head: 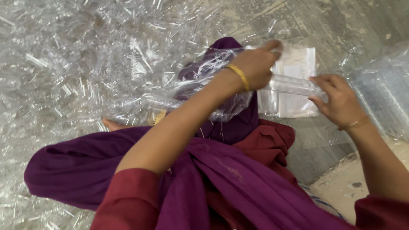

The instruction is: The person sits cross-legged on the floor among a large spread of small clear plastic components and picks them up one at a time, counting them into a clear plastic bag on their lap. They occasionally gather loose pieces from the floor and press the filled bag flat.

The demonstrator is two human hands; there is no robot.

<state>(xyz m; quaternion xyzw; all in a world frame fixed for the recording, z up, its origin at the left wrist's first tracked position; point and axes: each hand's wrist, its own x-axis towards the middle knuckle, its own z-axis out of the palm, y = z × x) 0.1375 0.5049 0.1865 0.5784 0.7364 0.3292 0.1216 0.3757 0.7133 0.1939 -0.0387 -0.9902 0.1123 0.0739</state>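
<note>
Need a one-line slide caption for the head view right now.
Seated amid a heap of clear plastic tubes, the left hand and right hand grip a bundle of tubes above flat plastic bags.

Heap of clear tubes (64, 55) fills the left and far side of the floor. Left hand (255, 64) and right hand (338, 100) meet at centre-right, a bundle of tubes (294, 84) between them. Stack of flat bags (298, 85) lies beneath. Draped cloth (204, 179) near, below both arms.
</note>
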